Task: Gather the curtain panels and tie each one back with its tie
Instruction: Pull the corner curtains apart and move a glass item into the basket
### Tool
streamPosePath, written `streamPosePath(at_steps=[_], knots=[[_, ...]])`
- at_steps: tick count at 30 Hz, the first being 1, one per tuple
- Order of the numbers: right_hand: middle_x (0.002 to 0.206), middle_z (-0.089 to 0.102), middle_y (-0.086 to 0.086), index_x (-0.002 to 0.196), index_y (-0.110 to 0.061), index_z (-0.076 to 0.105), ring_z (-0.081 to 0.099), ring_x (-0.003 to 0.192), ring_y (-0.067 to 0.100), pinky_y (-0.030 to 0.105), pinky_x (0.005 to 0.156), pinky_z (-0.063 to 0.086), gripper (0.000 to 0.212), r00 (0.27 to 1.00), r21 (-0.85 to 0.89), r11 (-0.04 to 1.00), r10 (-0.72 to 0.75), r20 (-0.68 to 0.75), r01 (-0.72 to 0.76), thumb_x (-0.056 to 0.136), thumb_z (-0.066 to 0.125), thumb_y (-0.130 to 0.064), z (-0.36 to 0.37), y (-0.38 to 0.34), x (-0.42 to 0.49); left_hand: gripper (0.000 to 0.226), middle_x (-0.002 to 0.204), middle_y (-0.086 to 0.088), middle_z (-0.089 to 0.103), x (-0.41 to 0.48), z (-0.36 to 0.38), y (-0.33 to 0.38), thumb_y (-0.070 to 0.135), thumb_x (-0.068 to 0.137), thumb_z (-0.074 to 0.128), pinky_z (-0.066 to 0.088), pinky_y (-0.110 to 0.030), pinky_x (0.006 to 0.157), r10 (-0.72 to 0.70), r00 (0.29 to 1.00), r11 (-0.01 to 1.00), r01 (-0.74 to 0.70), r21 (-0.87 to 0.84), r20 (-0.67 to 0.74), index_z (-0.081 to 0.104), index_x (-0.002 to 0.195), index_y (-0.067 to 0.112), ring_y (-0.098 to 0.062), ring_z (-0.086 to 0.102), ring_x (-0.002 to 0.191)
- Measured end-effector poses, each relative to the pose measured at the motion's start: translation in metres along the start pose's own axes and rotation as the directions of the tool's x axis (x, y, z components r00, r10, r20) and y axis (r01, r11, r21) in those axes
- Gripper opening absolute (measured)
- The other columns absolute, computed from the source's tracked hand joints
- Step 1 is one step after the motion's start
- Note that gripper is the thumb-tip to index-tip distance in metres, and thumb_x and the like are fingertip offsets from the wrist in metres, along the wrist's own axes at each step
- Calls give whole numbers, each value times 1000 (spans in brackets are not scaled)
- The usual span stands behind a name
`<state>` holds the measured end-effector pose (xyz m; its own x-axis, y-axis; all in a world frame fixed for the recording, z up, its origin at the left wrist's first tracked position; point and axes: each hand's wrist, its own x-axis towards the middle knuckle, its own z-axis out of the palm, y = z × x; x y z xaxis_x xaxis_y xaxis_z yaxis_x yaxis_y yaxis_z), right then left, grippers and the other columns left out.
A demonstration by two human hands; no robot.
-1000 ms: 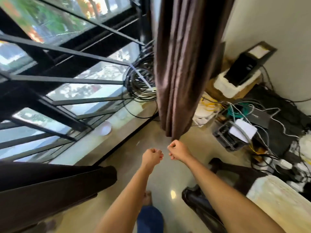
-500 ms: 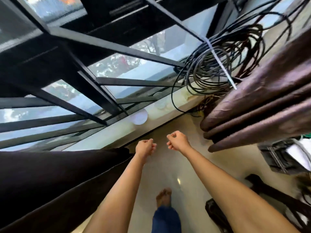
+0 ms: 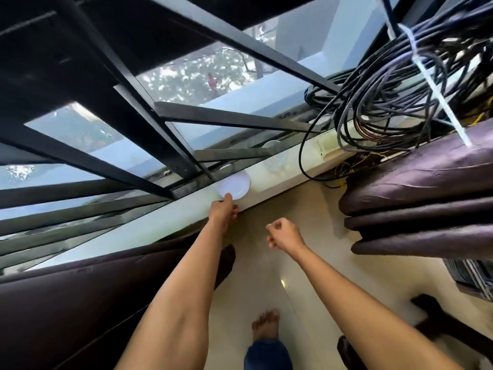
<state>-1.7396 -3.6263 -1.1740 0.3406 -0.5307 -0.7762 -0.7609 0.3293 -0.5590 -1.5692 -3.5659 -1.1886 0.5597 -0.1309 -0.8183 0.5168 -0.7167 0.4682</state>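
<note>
Brown curtain point(image 3: 426, 198) near right hand point(image 3: 284, 236).

a lived-in room of a home is shown. a large window is fenced by black metal bars point(image 3: 149, 134) above a pale sill point(image 3: 149, 225), on which a small white dish point(image 3: 236, 185) is set. dark brown curtain panels point(image 3: 426, 198) are hung at both sides. a polished cream floor point(image 3: 306, 276) is trodden by a bare foot point(image 3: 266, 325), and a loose coil of cables point(image 3: 386, 84) is held by a white tie.
</note>
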Motion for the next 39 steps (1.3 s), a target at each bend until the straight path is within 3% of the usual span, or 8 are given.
streamPosePath(at_steps=[12,19,22,26,29,34,36,39], knots=[[73,69,5,99,-9,56,62,58,15,41,78,57,17,1000,-38,999,-23,-18,22,91,54,-25,-11,11,7,33,93,-14,72,5,3,3,14,92,39,46,-23,53,126,990,989,-120,91,-66,49,118,-2,-13,62,61],[66,69,3,89,-14,53,67,72,24,45,83,55,17,998,-36,998,-45,-49,43,89,52,-31,-23,23,-19,30,86,-15,72,-42,6,-8,15,90,39,43,-25,51,232,971,935,-239,260,59,47,114,-2,-15,59,60],[67,68,4,90,-12,52,65,60,19,45,81,56,18,997,-1,999,-47,-63,47,91,51,-30,-33,28,-40,36,90,-16,71,-70,11,-16,17,88,41,44,-18,47,299,950,895,-313,318,93,53,114,-6,-5,59,48],[73,67,8,95,-11,50,61,53,18,42,75,57,16,994,40,997,-62,-94,66,95,44,-26,-50,34,-76,33,80,-8,73,-119,24,-22,18,86,42,55,-36,78,347,929,885,-370,283,130,47,116,5,-20,70,78],[81,66,15,101,-8,50,58,52,17,29,60,54,19,985,110,990,-68,-157,86,99,38,-22,-68,39,-108,20,71,-5,71,-162,35,-25,17,86,43,52,-38,80,366,919,869,-394,301,145,45,104,8,-26,67,87],[86,65,19,106,-9,52,54,50,15,12,36,40,21,968,208,974,-34,-250,88,98,34,-12,-116,63,-169,11,72,-3,67,-252,62,-39,16,87,45,47,-25,60,391,895,829,-443,341,213,46,96,9,-25,65,76],[86,64,19,107,-10,53,56,50,16,15,38,43,21,954,228,968,-33,-299,104,99,35,-17,-140,76,-193,8,68,3,59,-288,78,-46,14,89,46,38,-10,45,417,873,784,-486,386,251,45,95,9,-13,56,64],[72,65,14,102,-6,56,63,54,25,36,60,56,38,922,244,959,-44,-384,147,99,35,-37,-178,97,-223,9,75,-2,61,-335,105,-57,12,88,47,35,-6,39,422,856,744,-515,425,298,45,95,7,-2,49,56]])
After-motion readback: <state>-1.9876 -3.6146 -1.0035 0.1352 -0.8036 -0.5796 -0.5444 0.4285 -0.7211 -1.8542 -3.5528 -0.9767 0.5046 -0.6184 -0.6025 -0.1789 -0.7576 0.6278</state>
